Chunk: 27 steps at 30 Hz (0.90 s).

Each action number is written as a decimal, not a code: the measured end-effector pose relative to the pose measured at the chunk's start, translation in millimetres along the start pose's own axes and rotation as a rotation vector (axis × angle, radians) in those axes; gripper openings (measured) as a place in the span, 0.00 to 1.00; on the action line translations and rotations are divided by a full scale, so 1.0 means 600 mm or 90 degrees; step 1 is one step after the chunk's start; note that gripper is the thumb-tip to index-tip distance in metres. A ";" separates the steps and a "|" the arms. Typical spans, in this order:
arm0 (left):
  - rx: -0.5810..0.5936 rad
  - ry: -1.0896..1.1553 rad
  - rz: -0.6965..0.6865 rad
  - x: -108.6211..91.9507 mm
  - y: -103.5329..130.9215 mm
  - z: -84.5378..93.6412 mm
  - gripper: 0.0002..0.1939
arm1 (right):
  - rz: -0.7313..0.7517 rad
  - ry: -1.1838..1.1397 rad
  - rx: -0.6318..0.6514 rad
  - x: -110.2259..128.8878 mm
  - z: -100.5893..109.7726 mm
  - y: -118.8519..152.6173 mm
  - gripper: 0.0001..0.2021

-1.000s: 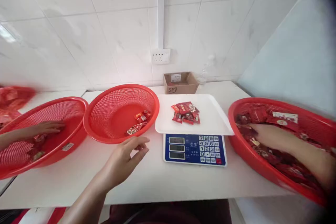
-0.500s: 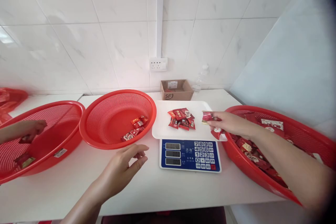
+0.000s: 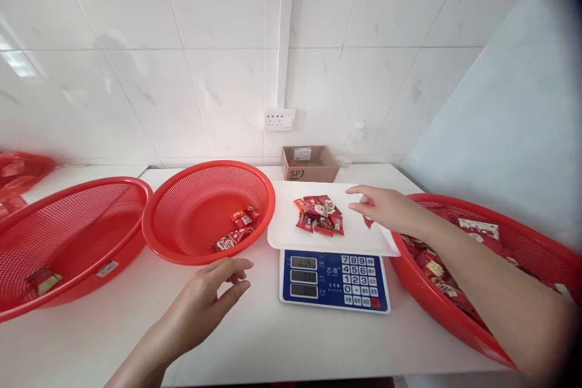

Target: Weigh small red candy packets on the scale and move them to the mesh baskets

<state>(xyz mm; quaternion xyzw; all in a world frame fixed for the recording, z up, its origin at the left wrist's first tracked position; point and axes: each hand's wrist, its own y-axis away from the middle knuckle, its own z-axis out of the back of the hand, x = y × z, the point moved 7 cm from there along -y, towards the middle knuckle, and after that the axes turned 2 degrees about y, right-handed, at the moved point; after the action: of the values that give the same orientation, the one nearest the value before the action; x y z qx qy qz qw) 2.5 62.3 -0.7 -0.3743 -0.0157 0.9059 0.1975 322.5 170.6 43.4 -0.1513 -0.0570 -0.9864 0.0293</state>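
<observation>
A small heap of red snack packets [image 3: 321, 214] lies on the white pan [image 3: 286, 236] of a digital scale. Just right of the heap is my right hand [image 3: 382, 209], thumb and forefinger apart. Its other fingers curl around a red snack packet [image 3: 369, 218], mostly hidden beneath the palm. My left hand [image 3: 216, 294] hovers over the table in front of the middle basket, fingers apart and holding nothing. Below the pan, the scale's blue keypad panel [image 3: 334, 282] faces me.
A middle red basket [image 3: 182, 194] holds several packets. Another red basket [image 3: 122, 185] at left has a packet inside. Many packets fill the right basket [image 3: 422, 303], under my right forearm. Behind the scale stand a cardboard box [image 3: 311, 174] and a clear bottle [image 3: 352, 145].
A packet from my right hand now lies on the heap, and its thumb and forefinger have parted. Another person's hand has left the left basket. The view has shifted slightly.
</observation>
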 end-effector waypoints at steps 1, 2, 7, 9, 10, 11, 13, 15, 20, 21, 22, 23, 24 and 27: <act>-0.004 0.000 0.000 0.001 0.000 0.003 0.12 | -0.023 -0.005 -0.023 -0.020 0.008 0.015 0.22; -0.009 -0.001 0.001 0.003 0.000 0.006 0.12 | -0.054 -0.011 -0.046 -0.045 0.015 0.032 0.22; -0.058 -0.042 -0.018 0.004 -0.012 0.019 0.10 | -0.218 0.008 -0.110 -0.198 -0.005 0.119 0.28; -0.082 -0.077 -0.045 0.001 -0.024 0.018 0.11 | -0.214 0.036 -0.168 -0.233 -0.026 0.149 0.34; -0.090 -0.099 -0.059 -0.001 -0.031 0.015 0.12 | -0.191 0.032 -0.204 -0.238 -0.037 0.162 0.36; -0.093 -0.122 -0.067 -0.003 -0.039 0.011 0.13 | -0.194 0.024 -0.225 -0.243 -0.051 0.175 0.36; -0.074 -0.164 -0.054 -0.001 -0.054 -0.002 0.17 | -0.209 -0.022 -0.229 -0.240 -0.078 0.194 0.36; -0.026 -0.193 -0.006 0.006 -0.065 -0.015 0.22 | -0.228 -0.063 -0.193 -0.223 -0.102 0.205 0.36; 0.030 -0.175 0.089 0.025 -0.044 -0.011 0.26 | -0.235 -0.106 -0.158 -0.188 -0.114 0.212 0.36; 0.027 -0.164 0.108 0.033 -0.032 0.000 0.26 | -0.232 -0.114 -0.167 -0.188 -0.112 0.213 0.35; 0.023 -0.157 0.131 0.044 -0.018 0.012 0.25 | -0.227 -0.120 -0.179 -0.189 -0.110 0.214 0.34; 0.020 -0.152 0.155 0.056 -0.002 0.027 0.25 | -0.223 -0.122 -0.190 -0.190 -0.108 0.215 0.33; 0.021 -0.151 0.175 0.069 0.014 0.042 0.25 | -0.217 -0.124 -0.197 -0.191 -0.108 0.216 0.33; -0.033 -0.175 0.261 0.118 0.063 0.097 0.35 | -0.205 -0.128 -0.201 -0.192 -0.109 0.216 0.33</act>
<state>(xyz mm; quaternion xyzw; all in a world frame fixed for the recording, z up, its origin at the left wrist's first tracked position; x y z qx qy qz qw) -95.6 60.5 -12.9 -0.2476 0.0107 0.9688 -0.0043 422.7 38.6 -40.0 -0.2406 0.0717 -0.9550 -0.1581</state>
